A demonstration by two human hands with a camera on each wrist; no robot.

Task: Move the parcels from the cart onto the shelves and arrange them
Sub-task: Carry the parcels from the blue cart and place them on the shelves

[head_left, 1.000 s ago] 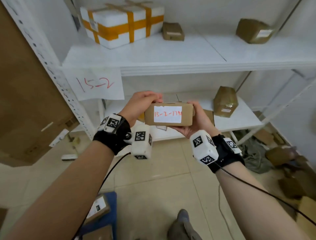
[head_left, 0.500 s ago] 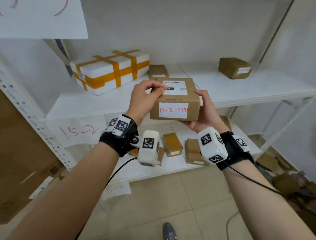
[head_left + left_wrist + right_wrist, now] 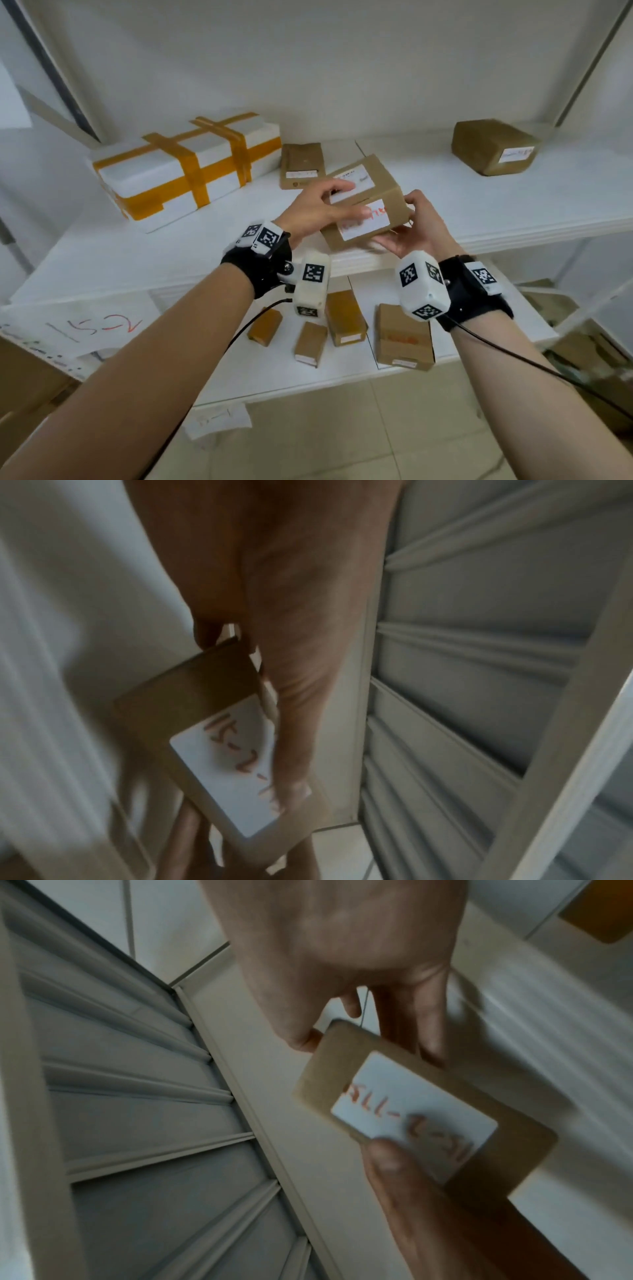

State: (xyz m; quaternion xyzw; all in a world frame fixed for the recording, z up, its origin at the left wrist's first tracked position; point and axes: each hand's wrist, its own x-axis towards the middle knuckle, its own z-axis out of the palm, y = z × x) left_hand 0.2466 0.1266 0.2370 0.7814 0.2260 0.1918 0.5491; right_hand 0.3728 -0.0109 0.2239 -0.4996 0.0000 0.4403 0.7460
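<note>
A small brown cardboard parcel [image 3: 371,198] with a white label in red handwriting is held between both hands at the front edge of the white shelf [image 3: 513,205]. It is tilted, its right end farther back. My left hand [image 3: 320,210] grips its left end, fingers over the top and thumb across the label. My right hand [image 3: 407,224] holds its right end from below and the side. The left wrist view shows the parcel [image 3: 219,739] under my left hand [image 3: 281,669]. The right wrist view shows the parcel [image 3: 411,1107] with my right hand [image 3: 369,1031] at its corner.
On the same shelf lie a white foam box with orange tape [image 3: 186,168] at the left, a small brown parcel [image 3: 302,165] behind my hands, and another brown box [image 3: 495,147] at the far right. Several small parcels [image 3: 344,317] lie on the lower shelf. A paper sign [image 3: 85,329] hangs at the left.
Both hands have carried the parcel up and forward from below shelf level to the front edge of the shelf. It has turned, so its right end now points back.
</note>
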